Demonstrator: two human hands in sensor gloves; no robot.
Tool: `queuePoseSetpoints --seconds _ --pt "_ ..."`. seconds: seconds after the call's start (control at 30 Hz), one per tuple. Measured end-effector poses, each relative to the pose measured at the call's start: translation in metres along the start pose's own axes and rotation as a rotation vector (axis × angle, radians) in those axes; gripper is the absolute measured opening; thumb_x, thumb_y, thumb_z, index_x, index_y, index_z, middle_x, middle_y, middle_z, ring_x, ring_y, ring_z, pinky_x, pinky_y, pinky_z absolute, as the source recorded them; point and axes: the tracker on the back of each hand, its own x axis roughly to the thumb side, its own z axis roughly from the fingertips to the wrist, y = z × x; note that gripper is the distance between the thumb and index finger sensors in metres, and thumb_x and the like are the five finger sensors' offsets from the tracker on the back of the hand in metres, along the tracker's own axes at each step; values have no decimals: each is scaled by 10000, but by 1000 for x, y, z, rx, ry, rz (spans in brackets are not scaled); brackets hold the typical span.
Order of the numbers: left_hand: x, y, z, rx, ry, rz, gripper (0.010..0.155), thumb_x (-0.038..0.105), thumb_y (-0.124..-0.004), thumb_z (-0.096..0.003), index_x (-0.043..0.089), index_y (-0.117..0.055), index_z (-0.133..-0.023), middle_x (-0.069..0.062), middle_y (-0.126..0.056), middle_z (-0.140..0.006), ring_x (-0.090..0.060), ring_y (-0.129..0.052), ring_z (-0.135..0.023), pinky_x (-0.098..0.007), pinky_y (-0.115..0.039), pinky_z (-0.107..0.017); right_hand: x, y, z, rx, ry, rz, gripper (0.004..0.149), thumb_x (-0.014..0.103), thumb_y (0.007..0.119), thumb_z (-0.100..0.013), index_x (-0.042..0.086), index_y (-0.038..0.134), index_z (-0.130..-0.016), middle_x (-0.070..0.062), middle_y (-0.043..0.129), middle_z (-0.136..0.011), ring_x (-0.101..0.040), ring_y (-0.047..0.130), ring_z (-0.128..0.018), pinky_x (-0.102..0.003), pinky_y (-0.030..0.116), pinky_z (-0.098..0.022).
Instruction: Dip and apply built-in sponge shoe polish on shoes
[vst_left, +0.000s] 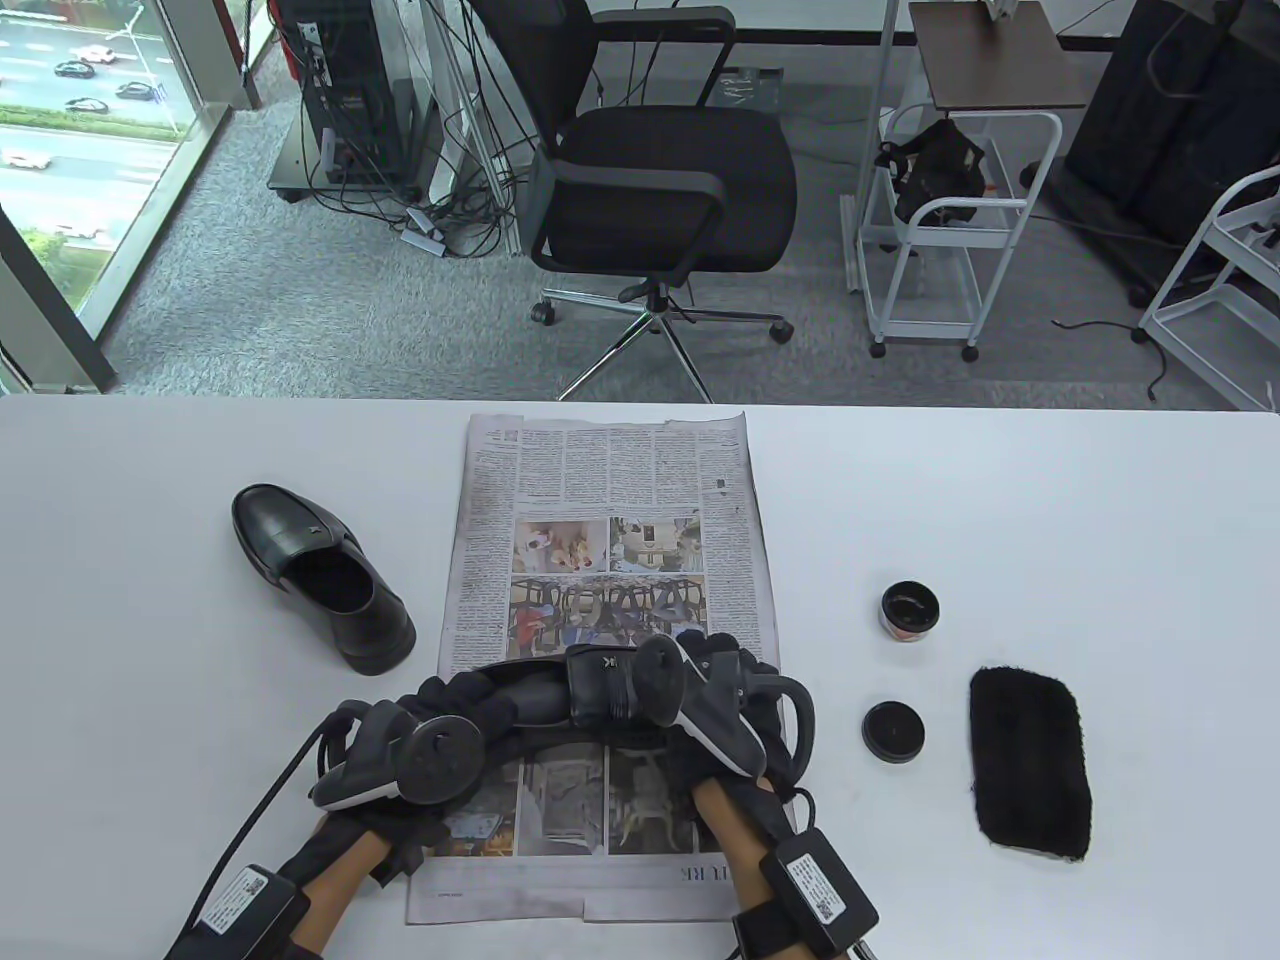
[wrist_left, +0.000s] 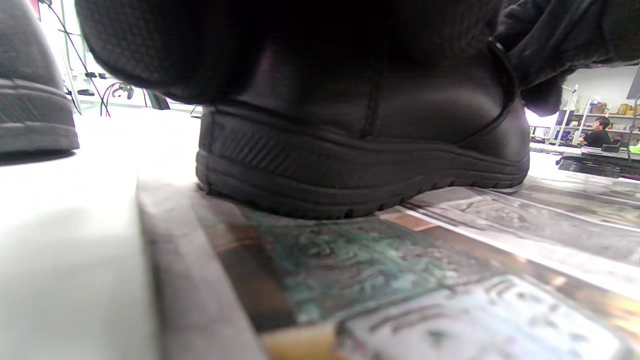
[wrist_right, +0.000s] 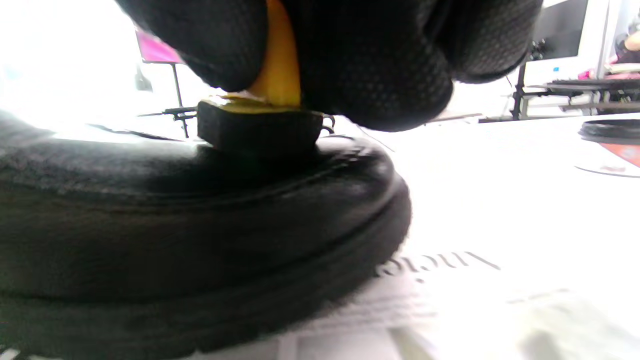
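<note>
Right wrist view: polish going onto the black leather shoe (wrist_right: 200, 220)
Right hand (vst_left: 700, 690) pinches the yellow-handled black sponge applicator (wrist_right: 260, 127) on the toe; left hand (vst_left: 430, 740) clamps the heel, probably to steady it on the newspaper sheet (vst_left: 600, 500) that spares the tabletop (vst_left: 1000, 480)

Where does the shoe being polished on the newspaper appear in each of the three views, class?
Table view: shoe being polished at bottom centre, mostly hidden by both hands.
Left wrist view: its heel and sole fill the centre.
Right wrist view: its toe fills the left, sponge pressed on top.
Shared landmark: the newspaper beneath it.
</note>
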Motion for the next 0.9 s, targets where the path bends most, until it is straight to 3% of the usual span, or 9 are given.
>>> queuePoseSetpoints --seconds 0.17,0.37,0.53,0.67,0.77,0.9 --pt "0 0 0 1 0 -1 441 478 -637 -592 224 -679 -949 -44 -612 -978 -479 -796 -742 -614 -716 -574 -3 -2 5 14 -29 -41 465 356 809 -434 104 804 -824 -152 951 -637 -227 980 -363 -550 814 -498" --pt "0 0 0 2 0 0 440 478 -636 -592 225 -678 -949 -46 -611 -979 -479 -796 -741 -614 -715 -575 21 -4 13 72 -129 -109 458 383 799 -437 103 818 -800 -137 960 -597 -212 984 -339 -537 828 -478" --pt "0 0 0 2 2 2 439 478 -637 -591 226 -679 -948 -45 -610 -980 -477 -795 -742 -614 -715 -575 38 -5 19 -7 -204 -126 457 351 782 -434 128 784 -833 -136 926 -661 -236 968 -407 -555 790 -524" --pt "1 0 -1 -5 15 1 439 477 -639 -590 227 -682 -949 -51 -607 -983 -483 -793 -742 -618 -712 -576 43 0 16 -71 -242 -243 461 330 775 -431 126 773 -845 -149 917 -678 -249 965 -417 -567 779 -528" --pt "0 0 -2 -7 10 5 438 478 -639 -591 229 -683 -949 -52 -607 -983 -484 -791 -742 -620 -709 -576 45 1 14 -112 -239 -202 469 335 772 -431 126 767 -850 -145 912 -686 -256 962 -420 -573 773 -530" --pt "1 0 -1 -7 9 6 440 478 -638 -591 229 -681 -951 -51 -604 -985 -486 -788 -745 -621 -708 -577 47 3 10 -153 -239 -13 476 338 766 -433 135 756 -864 -140 901 -711 -270 953 -444 -580 752 -556"
